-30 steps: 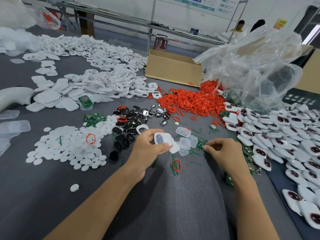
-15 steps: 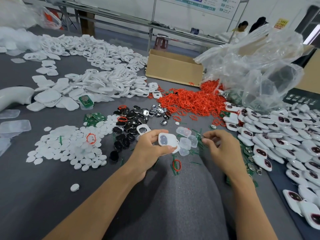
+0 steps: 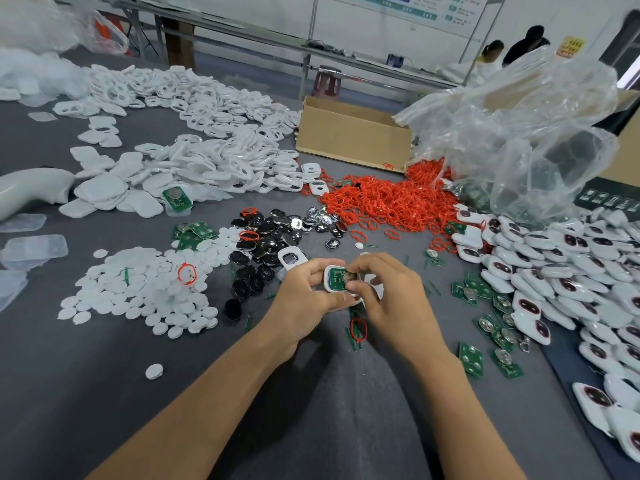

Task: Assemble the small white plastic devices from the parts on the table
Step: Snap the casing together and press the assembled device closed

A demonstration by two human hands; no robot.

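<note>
**Circuit board (image 3: pixel 336 276) in white shell (image 3: pixel 327 285), both hands on it**

We hold the white shell in our left hand (image 3: pixel 304 299), fingers curled round it, just above the middle of the surface (image 3: pixel 104 393). The green circuit board lies in the shell's open face. Our right hand (image 3: pixel 391 299) pinches the board's right end between thumb and bent fingertips. A single red ring (image 3: pixel 358 329) lies on the surface just below our hands. White discs (image 3: pixel 138 285) spread toward the left edge, with black buttons (image 3: pixel 263 237) between them and us. Red rings (image 3: pixel 381 202) are heaped toward the far edge by a cardboard box (image 3: pixel 353 140). Finished devices (image 3: pixel 554 265) bank along the right edge.
</note>
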